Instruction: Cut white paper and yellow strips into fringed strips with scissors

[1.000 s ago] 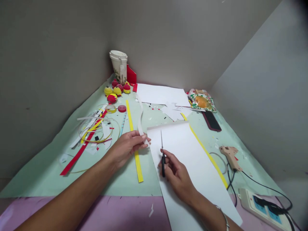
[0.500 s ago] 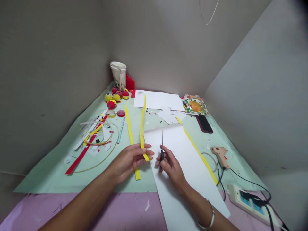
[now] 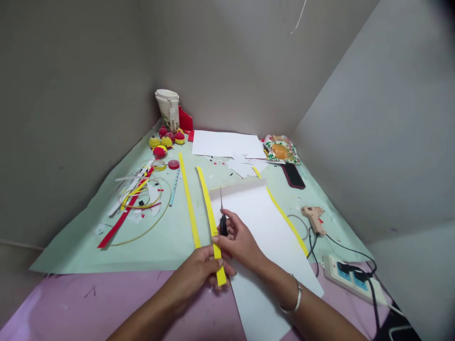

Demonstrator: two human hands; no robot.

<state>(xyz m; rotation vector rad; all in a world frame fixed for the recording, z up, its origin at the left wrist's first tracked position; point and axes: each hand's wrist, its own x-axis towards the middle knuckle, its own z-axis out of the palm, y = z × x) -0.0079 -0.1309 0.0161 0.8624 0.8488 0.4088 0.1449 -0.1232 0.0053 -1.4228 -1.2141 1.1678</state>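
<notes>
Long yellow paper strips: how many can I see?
3. One strip lies flat on the green mat, one beside it in the left hand, one runs along the white sheet's right edge. The scrap pile may hide more.

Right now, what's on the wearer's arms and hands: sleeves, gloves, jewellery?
No sleeves or gloves in view on either arm. The right hand has a thin silver-coloured bangle at the wrist. The left hand shows no ring, watch or band.

yellow strip point(image 3: 210, 213), white sheet point(image 3: 263, 227), black-handled scissors point(image 3: 222, 222), green mat point(image 3: 167, 232)
</notes>
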